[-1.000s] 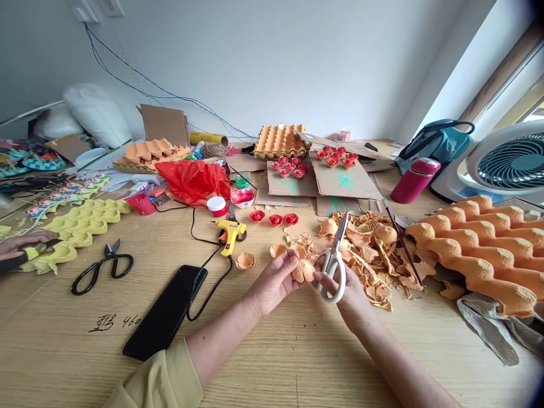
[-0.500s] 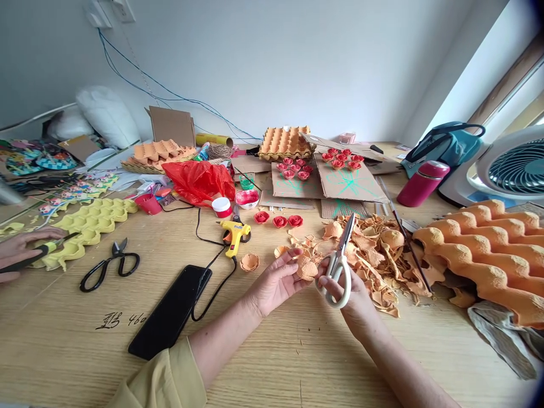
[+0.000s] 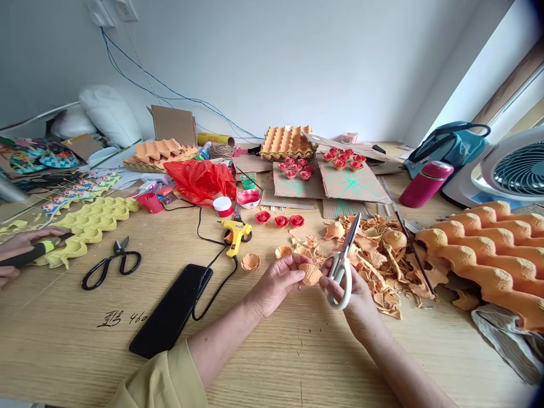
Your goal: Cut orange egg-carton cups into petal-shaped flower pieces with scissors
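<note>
Between thumb and fingers, my left hand [image 3: 278,283] pinches an orange egg-carton cup [image 3: 311,274], its rounded bottom facing me. White-handled scissors [image 3: 343,266] are held in my right hand [image 3: 355,297], blades pointing up and away, close beside the cup. The right fingertips are near the cup's edge; whether they touch it I cannot tell. Just beyond my left hand lie two cut orange cups [image 3: 250,262], petal-shaped at the rim. Behind the scissors spreads a heap of orange carton scraps [image 3: 378,260].
Orange egg trays [image 3: 488,243] stand at right, near a pink bottle [image 3: 426,184]. A yellow glue gun [image 3: 235,237], black phone [image 3: 170,311] and black-handled shears [image 3: 111,263] lie left. Red paper roses [image 3: 280,221] sit ahead. Another person's hand [image 3: 25,243] holds a cutting tool at a yellow tray [image 3: 96,224].
My left fingers have closed more tightly on the cup, which has turned slightly. The scissors stay in my right hand. At left, the other person's hand and tool have shifted a little.
</note>
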`<state>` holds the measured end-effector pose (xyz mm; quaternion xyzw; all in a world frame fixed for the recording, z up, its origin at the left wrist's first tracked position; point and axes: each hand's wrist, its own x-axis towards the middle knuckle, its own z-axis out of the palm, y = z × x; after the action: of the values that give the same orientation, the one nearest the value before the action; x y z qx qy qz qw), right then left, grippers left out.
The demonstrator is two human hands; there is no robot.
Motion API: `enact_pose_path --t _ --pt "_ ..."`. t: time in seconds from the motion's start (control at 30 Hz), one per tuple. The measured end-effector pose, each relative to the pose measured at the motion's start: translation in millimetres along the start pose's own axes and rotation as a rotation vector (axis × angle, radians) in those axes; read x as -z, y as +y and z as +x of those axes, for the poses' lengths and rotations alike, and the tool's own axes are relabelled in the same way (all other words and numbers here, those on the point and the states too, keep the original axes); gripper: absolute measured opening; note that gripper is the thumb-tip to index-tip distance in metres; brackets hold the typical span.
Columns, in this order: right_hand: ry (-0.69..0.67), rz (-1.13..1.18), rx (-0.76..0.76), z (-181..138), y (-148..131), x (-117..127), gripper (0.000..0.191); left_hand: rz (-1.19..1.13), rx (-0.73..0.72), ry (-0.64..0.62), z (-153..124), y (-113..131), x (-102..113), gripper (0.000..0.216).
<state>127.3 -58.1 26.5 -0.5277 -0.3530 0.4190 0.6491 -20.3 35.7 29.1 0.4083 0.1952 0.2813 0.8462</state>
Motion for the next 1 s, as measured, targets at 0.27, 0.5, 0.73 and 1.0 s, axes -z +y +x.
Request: enact_pose_path --t 0.27,0.5,0.73,1.0 --pt "0.006 0.003 0.005 1.3 2.6 1.0 0.041 -0.015 -0.030 -0.011 0.6 -0.8 3.0 0.023" --pt "0.054 0.045 0.035 3.9 5.9 8.7 0.037 -0.086 0.003 0.011 3.2 -1.5 6.1 0.028" --pt "0.029 -0.016 0.027 1.1 1.2 3.9 0.042 -0.003 0.020 -0.001 2.9 -5.0 7.2 0.029" --pt "-0.010 -0.023 0.000 1.7 3.6 1.1 0.043 0.042 0.005 0.017 1.0 -2.9 3.0 0.032"
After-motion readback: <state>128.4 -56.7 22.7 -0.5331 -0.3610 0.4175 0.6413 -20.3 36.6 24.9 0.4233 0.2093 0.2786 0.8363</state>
